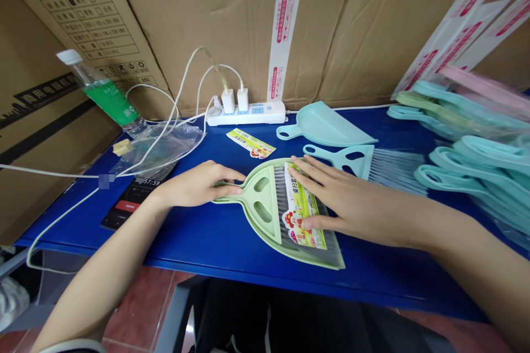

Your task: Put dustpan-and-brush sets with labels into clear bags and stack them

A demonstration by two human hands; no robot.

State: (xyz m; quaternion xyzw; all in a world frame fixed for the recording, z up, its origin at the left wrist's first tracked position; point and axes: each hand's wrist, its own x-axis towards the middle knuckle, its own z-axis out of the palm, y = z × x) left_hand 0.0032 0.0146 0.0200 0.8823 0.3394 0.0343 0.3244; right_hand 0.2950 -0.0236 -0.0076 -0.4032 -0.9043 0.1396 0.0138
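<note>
A light green dustpan (259,236) lies on the blue table with a matching green hand brush (257,198) nested in it, grey bristles to the right. My left hand (199,185) grips the handle end, thumb and fingers closed round it. Across the bristles is a yellow-green printed label card (304,231). My right hand (343,198) rests on this card with fingers stretched out, covering part of it. Just behind lie a turquoise hand brush (351,159) and a turquoise dustpan (327,124), apart from each other. Another label card (251,143) lies flat on the table.
More turquoise dustpans and brushes (488,165) are piled at the right, some in plastic. A power strip (248,115) with cables stands at the back by cardboard boxes (232,11). A bottle (108,100), a plastic bag (157,143) and a phone (124,206) are at the left.
</note>
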